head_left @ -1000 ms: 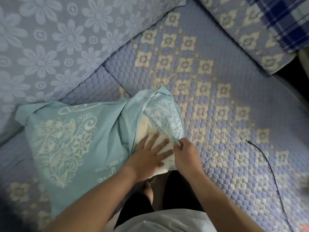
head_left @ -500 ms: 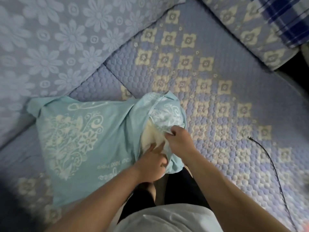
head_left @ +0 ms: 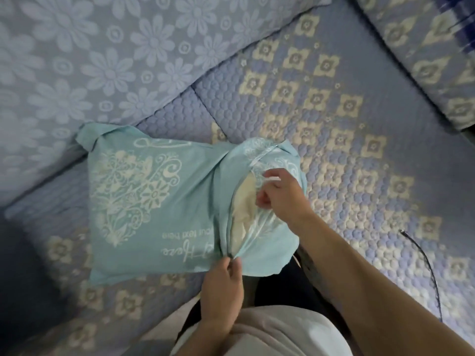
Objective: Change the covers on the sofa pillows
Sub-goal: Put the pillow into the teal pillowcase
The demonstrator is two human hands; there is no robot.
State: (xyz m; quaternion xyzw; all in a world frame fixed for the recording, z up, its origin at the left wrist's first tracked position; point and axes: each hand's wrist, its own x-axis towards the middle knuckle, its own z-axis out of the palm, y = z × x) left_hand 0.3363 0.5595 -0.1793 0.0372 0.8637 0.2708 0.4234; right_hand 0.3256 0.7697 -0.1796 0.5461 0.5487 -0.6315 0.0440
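A pillow in a teal cover with a white floral heart print lies on the sofa seat. The cover's right end gapes open, and the cream pillow insert shows through the gap. My right hand grips the far flap of the opening, fingers curled into the cloth. My left hand pinches the near corner of the opening at the pillow's front edge.
The sofa seat wears a quilted lilac cover with cream squares. A flowered back cushion stands at upper left, and another cushion lies at upper right. A black cable trails on the seat at right.
My left hand left the insert and dropped to the opening's near corner, which it now pinches. My right hand climbed higher along the flap. The opening is stretched longer.
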